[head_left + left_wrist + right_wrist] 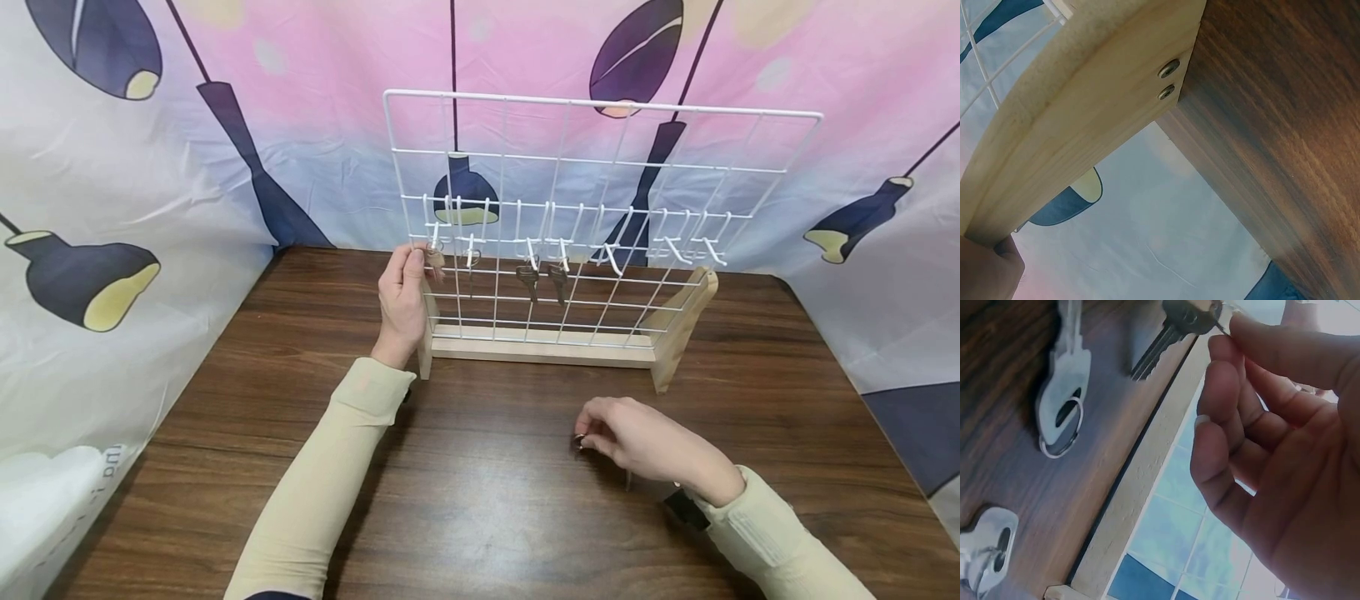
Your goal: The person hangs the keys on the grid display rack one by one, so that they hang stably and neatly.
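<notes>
A white wire grid rack [600, 337] with wooden side supports [684, 329] stands on the table. My left hand [402, 304] grips its left wooden support [1085, 106] near the top. My right hand [637, 437] is low over the table, in front of the rack, pinching a key [1186, 319] by its ring between thumb and fingertip. In the right wrist view, a silver key [1063, 400] with a ring and another key [997, 544] lie on the table under that hand. Several keys [528, 282] hang from the rack's left and middle hooks.
White hooks [670, 248] at the rack's right side hold no keys. The dark wood-grain table [480, 517] reaches back to a patterned cloth [330, 125] behind the rack. White cloth also hangs at the left, with a white bundle [52, 508] beside the table's left edge.
</notes>
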`<state>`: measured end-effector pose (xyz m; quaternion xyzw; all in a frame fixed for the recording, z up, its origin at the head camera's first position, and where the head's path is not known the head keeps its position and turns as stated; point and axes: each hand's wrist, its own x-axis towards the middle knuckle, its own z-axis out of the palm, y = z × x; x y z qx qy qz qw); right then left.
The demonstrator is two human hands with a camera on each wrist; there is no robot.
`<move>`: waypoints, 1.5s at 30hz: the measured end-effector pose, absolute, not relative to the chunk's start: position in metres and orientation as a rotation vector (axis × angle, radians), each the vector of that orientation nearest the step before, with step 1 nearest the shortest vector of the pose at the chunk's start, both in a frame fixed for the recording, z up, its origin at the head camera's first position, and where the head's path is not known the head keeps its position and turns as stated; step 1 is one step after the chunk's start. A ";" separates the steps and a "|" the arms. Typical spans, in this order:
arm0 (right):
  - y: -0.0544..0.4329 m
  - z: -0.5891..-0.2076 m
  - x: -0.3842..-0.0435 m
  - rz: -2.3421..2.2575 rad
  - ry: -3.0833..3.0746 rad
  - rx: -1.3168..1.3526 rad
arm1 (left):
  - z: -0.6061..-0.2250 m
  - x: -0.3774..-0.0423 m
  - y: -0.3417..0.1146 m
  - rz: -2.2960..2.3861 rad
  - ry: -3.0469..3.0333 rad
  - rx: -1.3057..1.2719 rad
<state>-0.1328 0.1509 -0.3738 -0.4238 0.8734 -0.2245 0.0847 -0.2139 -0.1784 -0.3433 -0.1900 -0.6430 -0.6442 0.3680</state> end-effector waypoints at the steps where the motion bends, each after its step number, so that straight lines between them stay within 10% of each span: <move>1: 0.152 -0.373 -0.133 -0.674 2.603 -1.267 | -0.345 -0.215 -0.179 -1.657 -1.642 -0.500; 45: 0.155 -0.317 -0.144 -1.655 2.823 -0.755 | -0.321 -0.194 -0.169 -1.646 -1.673 -0.471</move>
